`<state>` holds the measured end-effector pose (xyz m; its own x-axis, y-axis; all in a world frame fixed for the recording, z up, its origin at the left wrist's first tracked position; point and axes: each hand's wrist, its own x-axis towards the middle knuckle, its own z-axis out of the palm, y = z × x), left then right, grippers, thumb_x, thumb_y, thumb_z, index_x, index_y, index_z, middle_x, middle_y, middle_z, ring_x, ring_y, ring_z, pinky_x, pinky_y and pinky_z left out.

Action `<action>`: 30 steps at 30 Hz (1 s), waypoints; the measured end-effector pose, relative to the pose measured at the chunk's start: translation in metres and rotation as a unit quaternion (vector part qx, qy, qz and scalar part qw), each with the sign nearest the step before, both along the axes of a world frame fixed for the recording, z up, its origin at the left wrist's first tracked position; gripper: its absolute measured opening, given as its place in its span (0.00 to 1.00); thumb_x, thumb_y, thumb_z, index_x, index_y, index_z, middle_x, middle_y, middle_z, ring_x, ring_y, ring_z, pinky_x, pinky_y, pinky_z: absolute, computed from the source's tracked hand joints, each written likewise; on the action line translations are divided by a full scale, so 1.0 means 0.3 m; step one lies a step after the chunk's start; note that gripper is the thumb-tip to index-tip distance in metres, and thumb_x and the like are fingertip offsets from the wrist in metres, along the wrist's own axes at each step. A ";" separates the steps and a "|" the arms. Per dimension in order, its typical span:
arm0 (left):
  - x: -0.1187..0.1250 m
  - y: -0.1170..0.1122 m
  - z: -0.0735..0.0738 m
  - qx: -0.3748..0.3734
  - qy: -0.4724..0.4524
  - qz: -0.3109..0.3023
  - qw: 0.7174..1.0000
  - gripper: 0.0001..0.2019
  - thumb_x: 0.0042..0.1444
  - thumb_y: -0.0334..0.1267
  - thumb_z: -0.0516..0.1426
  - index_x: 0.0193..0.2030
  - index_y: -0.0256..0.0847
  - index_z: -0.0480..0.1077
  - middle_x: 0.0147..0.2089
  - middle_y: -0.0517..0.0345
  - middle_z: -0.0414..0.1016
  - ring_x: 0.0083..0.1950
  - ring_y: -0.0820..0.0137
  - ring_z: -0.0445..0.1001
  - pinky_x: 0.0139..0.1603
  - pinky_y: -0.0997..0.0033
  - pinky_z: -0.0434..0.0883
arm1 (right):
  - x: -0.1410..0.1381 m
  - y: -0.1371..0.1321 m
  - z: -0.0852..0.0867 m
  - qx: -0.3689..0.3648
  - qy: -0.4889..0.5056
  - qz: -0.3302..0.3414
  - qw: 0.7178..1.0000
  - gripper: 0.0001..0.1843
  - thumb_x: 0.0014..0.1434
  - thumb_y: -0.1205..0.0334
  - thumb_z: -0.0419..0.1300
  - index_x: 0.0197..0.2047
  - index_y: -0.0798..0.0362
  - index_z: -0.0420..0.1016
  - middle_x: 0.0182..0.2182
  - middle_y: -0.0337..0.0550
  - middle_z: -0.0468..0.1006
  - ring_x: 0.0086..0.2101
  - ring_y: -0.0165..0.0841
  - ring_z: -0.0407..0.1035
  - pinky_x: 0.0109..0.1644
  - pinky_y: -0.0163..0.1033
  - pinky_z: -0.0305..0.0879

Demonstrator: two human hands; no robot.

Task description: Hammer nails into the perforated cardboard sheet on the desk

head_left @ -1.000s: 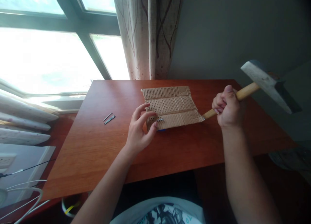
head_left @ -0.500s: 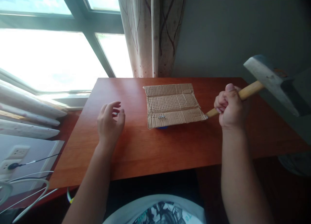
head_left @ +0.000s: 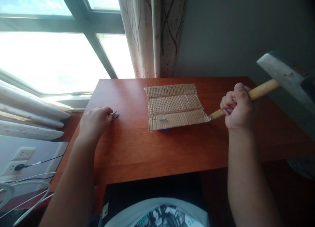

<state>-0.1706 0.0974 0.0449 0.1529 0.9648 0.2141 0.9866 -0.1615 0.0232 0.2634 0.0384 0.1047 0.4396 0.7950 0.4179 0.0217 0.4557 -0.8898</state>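
One hammer (head_left: 264, 89) is tight in the right hand (head_left: 238, 108) at three o'clock; the left hand (head_left: 94, 122) reaches nails (head_left: 115, 117) at nine, grip unclear.

Nails (head_left: 116, 117) laid toward left edge of desk (head_left: 147, 151), cardboard sheet (head_left: 175, 105) placed near middle of far edge, hammer (head_left: 267, 87) held at right, curtain (head_left: 147, 39) hung behind.

Dull metal hammer head (head_left: 285, 73), smooth wooden handle (head_left: 265, 89), matt cardboard (head_left: 174, 103), glossy wood table (head_left: 137, 151)
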 end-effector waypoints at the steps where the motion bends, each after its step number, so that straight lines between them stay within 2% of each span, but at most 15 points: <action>1: 0.001 0.010 -0.001 -0.009 0.005 -0.002 1.000 0.09 0.57 0.43 0.58 0.32 0.47 0.79 0.31 0.47 0.80 0.29 0.58 0.74 0.29 0.63 0.62 | 0.001 -0.001 -0.001 0.000 -0.001 0.000 1.000 0.31 0.58 0.47 0.68 0.18 0.48 0.52 0.12 0.29 0.48 0.11 0.23 0.43 0.15 0.38 0.34; 4: 0.002 0.022 -0.003 -0.029 0.009 -0.001 1.000 0.08 0.56 0.41 0.58 0.30 0.46 0.79 0.27 0.51 0.77 0.26 0.61 0.71 0.30 0.65 0.62 | 0.003 -0.003 -0.005 -0.001 -0.006 -0.001 1.000 0.31 0.59 0.47 0.67 0.18 0.48 0.52 0.12 0.29 0.48 0.12 0.23 0.43 0.15 0.38 0.34; 8: 0.000 0.007 0.022 0.010 -0.017 0.007 1.000 0.07 0.56 0.43 0.60 0.32 0.46 0.78 0.27 0.59 0.74 0.27 0.67 0.67 0.32 0.70 0.63 | -0.001 -0.006 -0.006 0.000 -0.008 -0.002 1.000 0.30 0.60 0.48 0.66 0.18 0.48 0.52 0.12 0.28 0.49 0.12 0.23 0.43 0.15 0.38 0.35; 10: 0.012 -0.010 0.046 0.040 -0.057 0.011 0.998 0.06 0.56 0.40 0.60 0.36 0.45 0.78 0.31 0.60 0.76 0.30 0.68 0.69 0.34 0.71 0.64 | -0.005 -0.008 -0.003 0.007 -0.007 0.001 1.000 0.30 0.60 0.49 0.66 0.18 0.48 0.52 0.12 0.28 0.49 0.12 0.23 0.43 0.15 0.38 0.35; 12: 0.045 -0.032 0.072 0.055 -0.140 0.007 0.989 0.07 0.55 0.37 0.61 0.40 0.43 0.77 0.34 0.61 0.78 0.33 0.69 0.73 0.36 0.71 0.67 | -0.008 -0.011 -0.001 0.010 -0.005 0.005 1.000 0.31 0.59 0.50 0.66 0.17 0.48 0.52 0.12 0.28 0.48 0.12 0.23 0.43 0.15 0.38 0.35; 14: 0.101 -0.061 0.094 0.048 -0.285 -0.013 0.957 0.09 0.51 0.36 0.63 0.40 0.40 0.77 0.35 0.60 0.80 0.35 0.69 0.76 0.39 0.69 0.72 | -0.009 -0.013 -0.001 0.007 -0.004 0.006 1.000 0.31 0.59 0.48 0.67 0.17 0.48 0.52 0.12 0.28 0.48 0.12 0.22 0.43 0.15 0.38 0.35; 17: 0.210 -0.115 0.113 -0.014 -0.518 -0.059 0.853 0.10 0.51 0.40 0.67 0.37 0.38 0.77 0.36 0.56 0.81 0.36 0.69 0.78 0.41 0.68 0.77 | -0.006 -0.016 -0.004 0.002 -0.007 0.005 1.000 0.32 0.58 0.46 0.67 0.18 0.48 0.51 0.12 0.28 0.49 0.12 0.23 0.43 0.15 0.38 0.35; 19: 0.277 -0.151 0.118 -0.049 -0.570 -0.089 0.815 0.11 0.49 0.42 0.69 0.35 0.39 0.77 0.34 0.55 0.81 0.36 0.68 0.80 0.40 0.68 0.79 | -0.004 -0.018 -0.005 0.002 -0.011 0.006 1.000 0.31 0.59 0.46 0.66 0.18 0.49 0.51 0.12 0.29 0.49 0.12 0.23 0.43 0.15 0.38 0.34; 21: 0.330 -0.180 0.117 -0.061 -0.595 -0.105 0.794 0.12 0.49 0.43 0.70 0.36 0.39 0.78 0.35 0.54 0.82 0.36 0.67 0.80 0.40 0.67 0.80 | -0.002 -0.021 -0.005 0.003 -0.009 0.005 1.000 0.31 0.60 0.48 0.66 0.18 0.49 0.51 0.12 0.29 0.48 0.12 0.23 0.43 0.15 0.38 0.34; 24: 0.381 -0.201 0.105 -0.050 -0.592 -0.123 0.795 0.11 0.50 0.43 0.69 0.36 0.39 0.79 0.35 0.54 0.82 0.37 0.66 0.81 0.41 0.66 0.80 | 0.004 -0.027 -0.002 0.003 0.001 0.001 1.000 0.30 0.59 0.49 0.66 0.18 0.49 0.52 0.12 0.29 0.48 0.12 0.23 0.42 0.15 0.38 0.35; 30: 0.432 -0.201 0.074 -0.039 -0.546 -0.150 0.823 0.06 0.55 0.39 0.66 0.37 0.40 0.79 0.36 0.55 0.82 0.39 0.66 0.81 0.43 0.67 0.79 | 0.018 -0.034 -0.003 0.016 0.018 -0.008 1.000 0.31 0.59 0.52 0.65 0.17 0.49 0.49 0.11 0.28 0.48 0.11 0.22 0.41 0.15 0.37 0.34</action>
<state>-0.0411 0.0370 0.0672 0.1445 0.9361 0.3207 0.2867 -0.3498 0.8919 0.2688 0.0283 0.1038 0.4680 0.7738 0.4268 -0.0022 0.4840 -0.8751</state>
